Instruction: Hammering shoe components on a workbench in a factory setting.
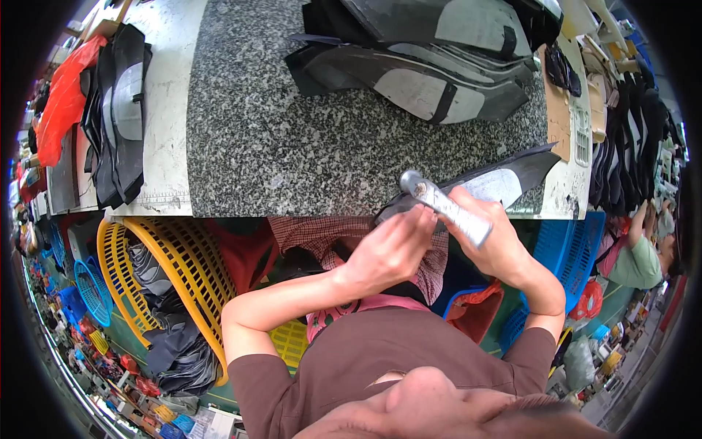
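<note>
At the near edge of the granite table [292, 146], the right hand [491, 245] grips a metal tool [446, 207] while the left hand [391, 249] pinches a dark cut piece [504, 178]. The step looks like trimming or marking its edge; the next move calls for the piece pinned steady under the tool.

Speckled grey granite worktop [292, 132], bordered on its left by a white strip [170, 110]. A stack of black and grey cut pieces [431, 62] is laid at the far right of the worktop. A single black and grey piece [504, 179] is laid at its near right edge. A second stack of black pieces [117, 117] is laid across the white strip.
</note>
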A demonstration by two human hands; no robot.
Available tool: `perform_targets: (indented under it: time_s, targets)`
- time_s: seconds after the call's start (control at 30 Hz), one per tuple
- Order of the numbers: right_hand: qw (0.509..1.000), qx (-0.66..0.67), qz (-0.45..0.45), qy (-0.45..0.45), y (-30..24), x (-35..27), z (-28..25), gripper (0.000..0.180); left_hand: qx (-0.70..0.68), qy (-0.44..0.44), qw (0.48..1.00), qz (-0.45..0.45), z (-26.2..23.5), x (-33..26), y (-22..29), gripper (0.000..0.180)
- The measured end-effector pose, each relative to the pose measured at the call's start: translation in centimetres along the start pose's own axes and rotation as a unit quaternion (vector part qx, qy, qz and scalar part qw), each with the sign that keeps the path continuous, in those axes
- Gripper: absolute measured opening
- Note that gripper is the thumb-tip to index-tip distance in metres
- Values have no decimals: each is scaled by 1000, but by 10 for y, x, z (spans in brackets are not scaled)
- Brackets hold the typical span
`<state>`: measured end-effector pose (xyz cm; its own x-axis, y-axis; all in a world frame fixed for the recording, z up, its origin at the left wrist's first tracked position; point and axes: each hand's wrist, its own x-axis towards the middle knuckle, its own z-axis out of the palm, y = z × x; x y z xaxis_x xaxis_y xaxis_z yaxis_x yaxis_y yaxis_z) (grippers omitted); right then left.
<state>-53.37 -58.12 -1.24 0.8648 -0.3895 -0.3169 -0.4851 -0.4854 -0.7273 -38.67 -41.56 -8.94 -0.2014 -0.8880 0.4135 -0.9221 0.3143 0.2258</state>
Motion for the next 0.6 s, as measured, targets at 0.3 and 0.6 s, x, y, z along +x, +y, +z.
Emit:
perform_targets:
  time_s: [0.3,0.6]
  targets:
    - [991,-22,-74,114,39,-16,11,27,30,2,998,-54,8,14,0,51]
    - [709,532,-61,459,89,-96,-70,35,194,345,867,-304,-172,-41,-164,47]
